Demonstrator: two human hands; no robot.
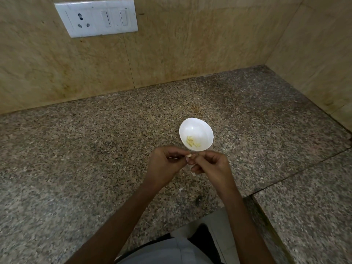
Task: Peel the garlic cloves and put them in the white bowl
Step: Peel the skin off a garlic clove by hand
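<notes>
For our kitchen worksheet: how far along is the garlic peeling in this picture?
Done: a few peeled cloves lie in the white bowl. In hand: the left hand and right hand pinch one clove between them. Left: finishing and dropping it in; no other unpeeled garlic shows.

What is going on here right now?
A person is peeling garlic over a counter. The left hand and right hand together pinch one garlic clove, held just in front of the bowl. The bowl stands on the counter and already holds several peeled cloves. A few skin scraps lie on the counter below the hands.
</notes>
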